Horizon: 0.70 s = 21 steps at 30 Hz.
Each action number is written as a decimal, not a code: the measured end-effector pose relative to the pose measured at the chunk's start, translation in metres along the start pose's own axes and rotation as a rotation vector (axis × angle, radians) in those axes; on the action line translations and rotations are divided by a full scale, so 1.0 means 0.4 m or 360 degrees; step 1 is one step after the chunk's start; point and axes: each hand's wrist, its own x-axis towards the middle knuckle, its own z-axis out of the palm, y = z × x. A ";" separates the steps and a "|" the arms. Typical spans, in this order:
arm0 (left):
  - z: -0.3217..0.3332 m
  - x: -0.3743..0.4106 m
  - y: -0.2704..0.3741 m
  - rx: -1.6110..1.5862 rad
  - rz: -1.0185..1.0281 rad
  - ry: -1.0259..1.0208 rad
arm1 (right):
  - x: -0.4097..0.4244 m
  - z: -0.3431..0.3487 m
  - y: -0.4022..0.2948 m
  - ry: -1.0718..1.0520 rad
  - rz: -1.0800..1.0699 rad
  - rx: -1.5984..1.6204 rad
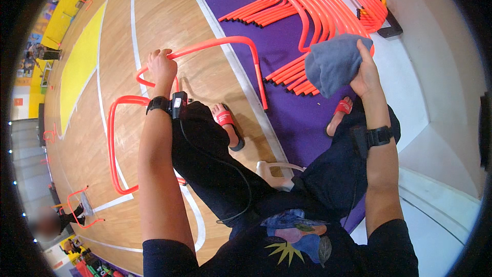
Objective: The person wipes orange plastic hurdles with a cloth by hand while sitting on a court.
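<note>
My left hand (162, 68) grips the top bar of an orange training hurdle (215, 42) made of plastic tubing. One end of the hurdle bends down over the white line, its leg reaching the purple floor strip. My right hand (367, 72) holds a crumpled grey cloth (332, 63), its thumb resting on the cloth's edge. The cloth partly covers the near end of a row of nested orange hurdles (307, 2) standing on the purple floor. Between my hands, my feet in red-strapped slides are set apart on the floor.
More orange hurdles (112, 142) stand on the wooden court floor (153, 19) to my left. Another group of hurdles (369, 7) is by the pale wall (442, 46). Below me shows part of a white plastic seat (275, 173). At the far lower left, another person is near a hurdle (71, 207).
</note>
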 end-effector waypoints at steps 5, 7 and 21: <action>-0.039 0.011 0.048 -0.0274 -0.0264 0.0062 | 0.002 -0.019 -0.017 -0.0039 -0.0011 0.0003; -0.081 0.004 0.069 -0.0250 -0.0462 0.0204 | -0.009 0.000 -0.025 0.0024 -0.0014 -0.0006; 0.023 0.012 0.215 -0.2677 -0.1726 -0.0899 | -0.026 -0.011 -0.052 0.0014 -0.0055 0.0025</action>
